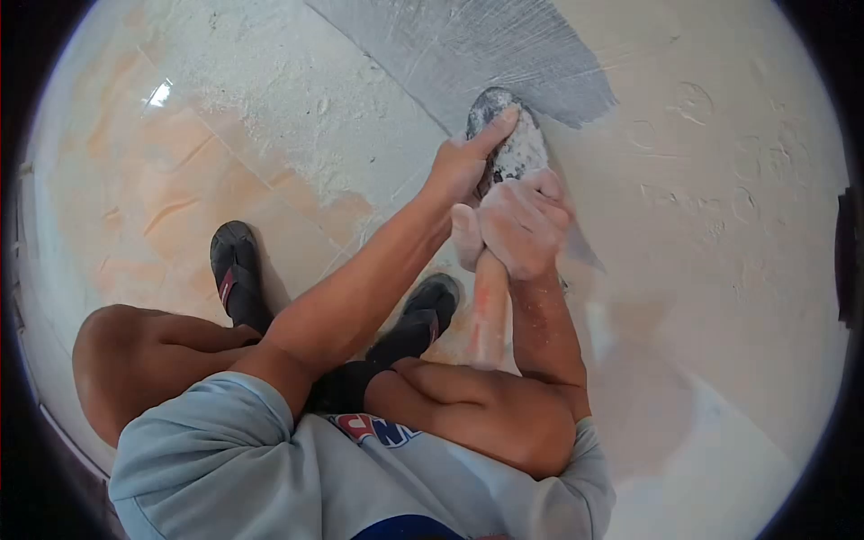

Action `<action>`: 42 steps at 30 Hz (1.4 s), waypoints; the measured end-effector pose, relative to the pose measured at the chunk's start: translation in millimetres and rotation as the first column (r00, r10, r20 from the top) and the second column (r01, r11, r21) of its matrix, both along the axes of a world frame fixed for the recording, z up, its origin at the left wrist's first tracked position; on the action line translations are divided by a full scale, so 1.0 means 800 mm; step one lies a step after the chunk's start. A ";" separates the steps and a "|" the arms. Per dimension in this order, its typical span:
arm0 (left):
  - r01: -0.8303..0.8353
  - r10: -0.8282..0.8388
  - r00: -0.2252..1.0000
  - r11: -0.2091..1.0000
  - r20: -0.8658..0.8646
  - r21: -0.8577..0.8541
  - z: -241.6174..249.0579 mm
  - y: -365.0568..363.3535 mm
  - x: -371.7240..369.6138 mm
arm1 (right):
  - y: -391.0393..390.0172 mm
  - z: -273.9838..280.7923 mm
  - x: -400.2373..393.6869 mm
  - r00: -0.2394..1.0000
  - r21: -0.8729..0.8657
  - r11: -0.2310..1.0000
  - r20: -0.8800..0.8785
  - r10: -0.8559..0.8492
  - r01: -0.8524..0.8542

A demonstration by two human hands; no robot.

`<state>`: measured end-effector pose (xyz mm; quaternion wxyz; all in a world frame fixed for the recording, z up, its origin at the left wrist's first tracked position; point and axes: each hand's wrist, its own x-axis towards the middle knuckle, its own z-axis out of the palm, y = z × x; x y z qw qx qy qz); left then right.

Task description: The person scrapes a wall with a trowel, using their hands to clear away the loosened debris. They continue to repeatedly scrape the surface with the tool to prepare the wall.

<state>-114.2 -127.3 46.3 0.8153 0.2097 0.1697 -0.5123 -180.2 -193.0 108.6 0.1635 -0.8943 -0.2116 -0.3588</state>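
Note:
My left hand [468, 166] is closed around the side of a dark, rounded tool head [522, 144] caked with white dust, its thumb pressed on top. Just behind it, my right hand [524, 225] is wrapped in a fist around the tool's pale, wood-coloured handle [490, 310], which runs back toward my body between my forearm and knee. White powder coats the right hand's fingers and knuckles. The head's far tip lies at the lower edge of a grey, scratched patch [504, 45] of floor. My right fist hides where head and handle meet.
Pale, dusty tiled floor [297, 216] spreads around me, with orange-toned patches and crumbly white powder [306, 108] at the upper left. Ring-shaped marks [693, 103] show on the right. My feet, in dark shoes [236, 261], stand left of my hands.

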 end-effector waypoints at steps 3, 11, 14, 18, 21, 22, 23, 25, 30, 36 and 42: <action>-0.071 0.069 0.996 0.997 0.062 0.035 0.025 -0.006 -0.012 | 0.007 0.011 -0.002 0.990 0.083 0.996 0.136 -0.036 0.025; -0.067 0.060 0.995 0.993 0.074 0.092 0.020 -0.008 -0.014 | 0.002 0.011 -0.011 0.996 0.081 0.997 0.092 -0.020 0.012; -0.058 0.054 0.997 0.995 0.046 0.084 0.012 -0.011 -0.015 | 0.001 0.014 -0.011 0.997 0.058 0.998 0.066 -0.026 0.023; -0.023 0.018 0.999 0.992 0.037 0.126 0.022 0.002 -0.006 | -0.004 0.000 -0.009 0.997 0.065 0.998 0.079 -0.011 0.006; -0.091 0.084 0.993 0.992 0.084 0.085 0.035 -0.009 -0.023 | -0.005 0.014 -0.032 0.998 0.104 0.994 0.057 -0.022 0.016; -0.088 0.079 0.992 0.992 0.098 0.089 0.033 -0.009 -0.022 | -0.006 0.015 -0.030 0.998 0.078 0.997 0.059 -0.021 0.017; -0.071 0.059 0.993 0.990 0.099 0.122 0.033 -0.007 -0.017 | 0.001 0.011 -0.023 0.997 0.079 0.997 0.075 -0.032 0.026; -0.039 0.031 0.996 0.995 0.082 0.091 0.024 0.000 -0.008 | 0.003 0.002 -0.019 0.998 0.042 0.999 0.051 -0.035 0.033; -0.054 0.047 0.997 0.991 0.066 0.122 0.039 -0.004 -0.013 | -0.002 0.010 -0.022 0.993 0.113 0.994 0.113 -0.022 0.009; -0.053 0.047 0.997 0.994 0.063 0.093 0.019 -0.003 -0.012 | -0.001 0.005 -0.019 0.996 0.012 1.000 0.092 -0.018 0.017; -0.042 0.015 0.988 0.984 0.155 0.172 0.011 -0.011 -0.014 | -0.001 0.008 -0.025 0.995 0.038 0.999 0.093 -0.029 0.025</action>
